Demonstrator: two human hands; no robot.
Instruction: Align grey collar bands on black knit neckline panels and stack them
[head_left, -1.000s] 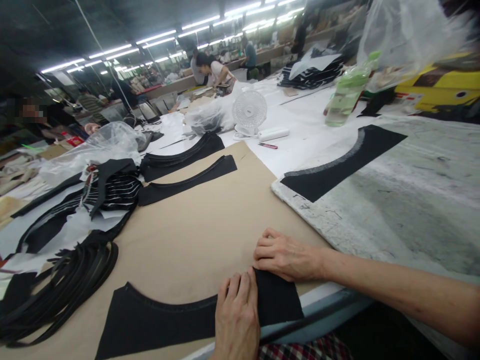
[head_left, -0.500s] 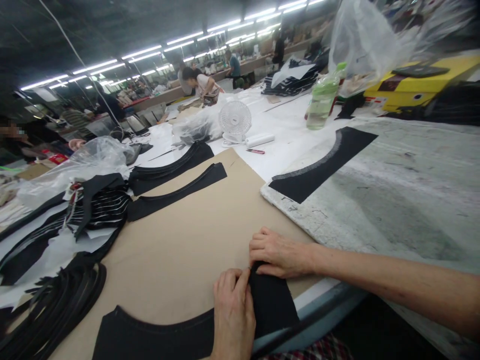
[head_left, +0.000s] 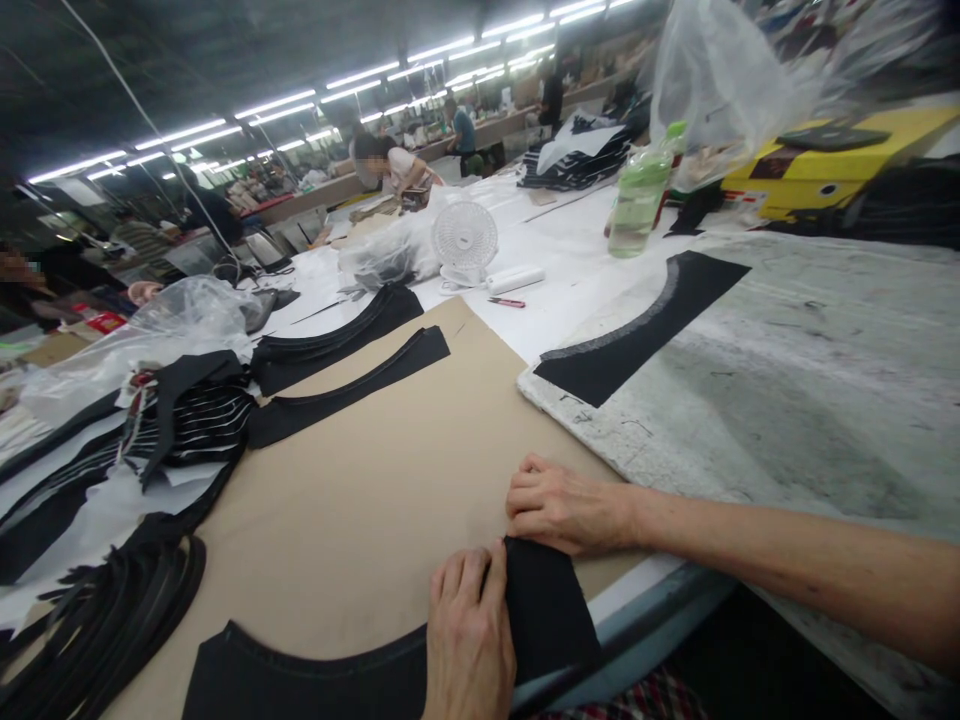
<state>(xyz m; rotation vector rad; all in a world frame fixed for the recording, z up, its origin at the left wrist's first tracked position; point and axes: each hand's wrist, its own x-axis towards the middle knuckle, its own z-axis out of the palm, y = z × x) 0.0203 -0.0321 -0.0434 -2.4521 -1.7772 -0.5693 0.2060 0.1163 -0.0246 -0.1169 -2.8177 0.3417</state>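
A curved black fabric piece [head_left: 551,610] lies along the near edge of a tan board [head_left: 360,500], its concave edge turned away from me. My left hand [head_left: 471,625] presses down over its middle, thumb and fingers closed at the curved edge. Just right of it, my right hand [head_left: 559,508] has its fingers curled together on the same edge; the fingertips are partly hidden. Farther up the board rests a similar black piece [head_left: 352,388], with a stack of black curved pieces [head_left: 337,340] behind it. Another black piece with a grey edge strip [head_left: 637,335] lies to the right.
A pale, stained padded surface [head_left: 810,400] adjoins the board on the right. Black strips [head_left: 127,610] are heaped at left. Beyond stand a small white fan [head_left: 465,238], a red pen-like tool [head_left: 507,302], a green-lidded bottle [head_left: 637,205] and a yellow box [head_left: 847,160]. People work farther back.
The raised bit of black edge between my hands now lies flatter. My right hand has shifted slightly right, and its fingers have drawn closer together. The left hand stays on the fabric.
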